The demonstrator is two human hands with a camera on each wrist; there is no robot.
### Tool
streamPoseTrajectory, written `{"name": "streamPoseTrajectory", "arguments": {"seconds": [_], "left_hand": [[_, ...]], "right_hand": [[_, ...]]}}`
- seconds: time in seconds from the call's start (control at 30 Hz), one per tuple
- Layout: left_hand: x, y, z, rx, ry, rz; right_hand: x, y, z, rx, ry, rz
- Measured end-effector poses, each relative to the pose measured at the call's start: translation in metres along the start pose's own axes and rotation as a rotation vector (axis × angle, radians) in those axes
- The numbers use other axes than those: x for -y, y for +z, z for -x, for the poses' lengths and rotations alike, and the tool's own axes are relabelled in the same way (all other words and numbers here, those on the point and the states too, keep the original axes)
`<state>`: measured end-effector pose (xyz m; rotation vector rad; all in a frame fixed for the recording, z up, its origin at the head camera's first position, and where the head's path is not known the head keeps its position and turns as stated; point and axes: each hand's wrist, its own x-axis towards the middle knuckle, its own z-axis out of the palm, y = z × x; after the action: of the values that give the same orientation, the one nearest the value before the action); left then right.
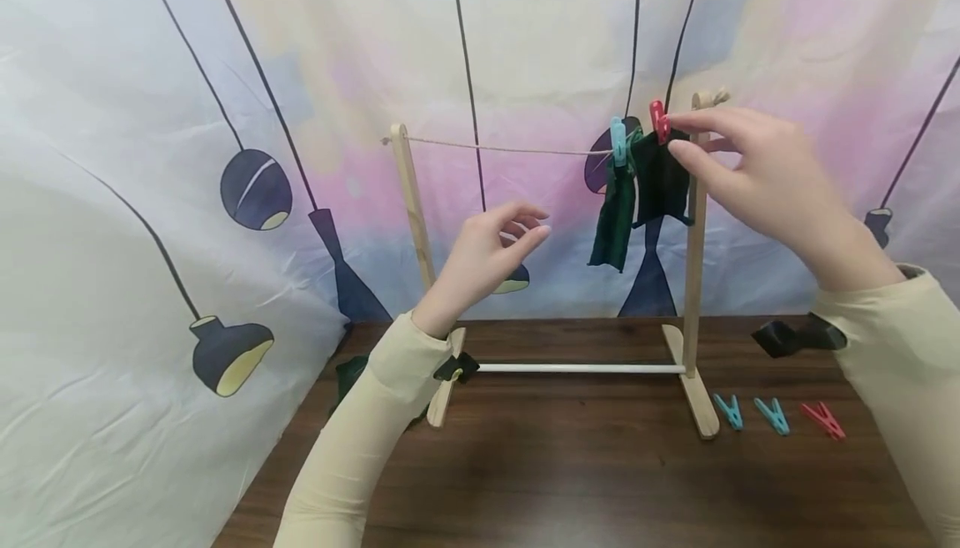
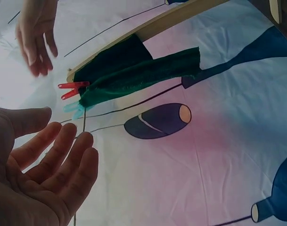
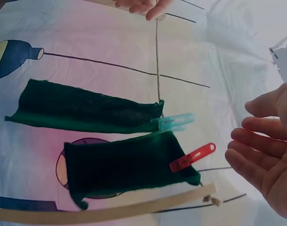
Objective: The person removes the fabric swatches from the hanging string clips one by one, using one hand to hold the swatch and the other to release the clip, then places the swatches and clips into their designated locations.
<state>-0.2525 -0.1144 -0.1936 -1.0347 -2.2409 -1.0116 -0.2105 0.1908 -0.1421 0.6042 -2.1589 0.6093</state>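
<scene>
Brn tbl [image 1: 570, 448] | L hand [image 1: 486, 252] up, loosely wide | R hand [image 1: 780, 168] ditto, nr red peg [image 1: 659, 123]

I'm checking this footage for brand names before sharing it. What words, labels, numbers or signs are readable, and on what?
None can be read in any view.
Backdrop: printed lamps, no lettering visible.
Green cloths: no label visible.
Clipped red clothespin: no readable marking.
Loose clothespins: too small to check for fine marks.
</scene>
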Motion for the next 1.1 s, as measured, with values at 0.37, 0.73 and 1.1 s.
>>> {"name": "streamPoseTrajectory", "arguments": {"seconds": [0.37, 0.73, 1.1], "left_hand": [[0.007, 0.027, -0.028, 0.064, -0.047, 0.0], [0.015, 0.041, -0.05, 0.052, -0.139, 0.035], [0.021, 0.055, -0.061, 0.087, -0.201, 0.117]], "right_hand": [[0.006, 0.016, -0.05, 0.216, -0.021, 0.072], [0.015, 0.028, -0.079, 0.398, -0.008, 0.166], [0.03, 0.029, -0.098, 0.589, -0.027, 0.252]]}}
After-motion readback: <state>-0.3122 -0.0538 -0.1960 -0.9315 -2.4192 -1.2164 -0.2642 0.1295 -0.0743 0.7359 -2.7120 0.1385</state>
